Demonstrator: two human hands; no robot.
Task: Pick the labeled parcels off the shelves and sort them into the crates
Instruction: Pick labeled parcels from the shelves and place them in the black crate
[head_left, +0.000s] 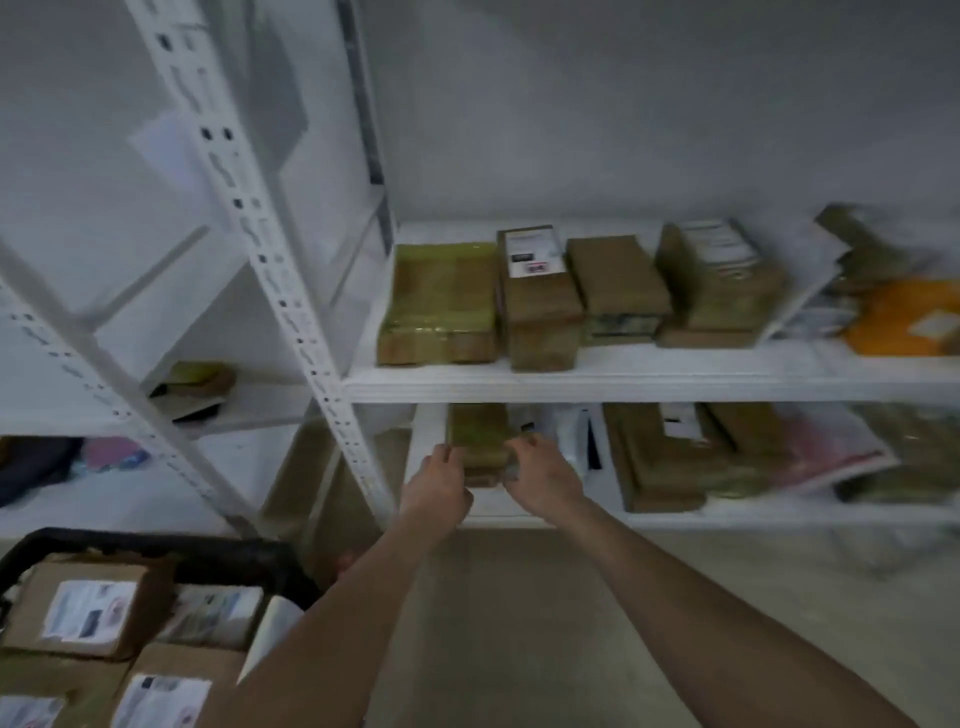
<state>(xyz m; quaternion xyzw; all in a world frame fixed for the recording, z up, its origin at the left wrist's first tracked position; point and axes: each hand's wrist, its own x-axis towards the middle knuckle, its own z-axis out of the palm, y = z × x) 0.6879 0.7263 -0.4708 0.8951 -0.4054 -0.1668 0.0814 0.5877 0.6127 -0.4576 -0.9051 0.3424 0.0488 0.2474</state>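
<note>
White shelving rack (291, 291) fills most of the view, floor below it. Right bay: upper shelf (649, 384) carries a row of brown parcels. From the left these are a flat taped parcel (441, 301), a labeled box (537, 306) just beside it, a plain box (618, 286), then a small stack (722, 280). An orange mailer (909, 317) sits at the far right, blurred. Lower shelf (779, 514) has flat brown parcels (665, 462) mid-right and more wrapped packs further right, too smeared to sort out. Black crate (156, 543) is near left, bottom corner, with labeled cartons (88, 608) packed inside, labels up. Left bay has one small parcel (200, 379) on its shelf. Target parcel (480, 441): brown, tape-wrapped, at the left end of the lower shelf, near the front edge, and partly under the upper shelf lip. Both arms reach in from the near side. Left hand (436, 486) is on the parcel's left side, right hand (545, 478) on its right side. Each grip is closed on the parcel, which is clamped between the two. Can't tell if it's lifted off the shelf or resting on it.
</note>
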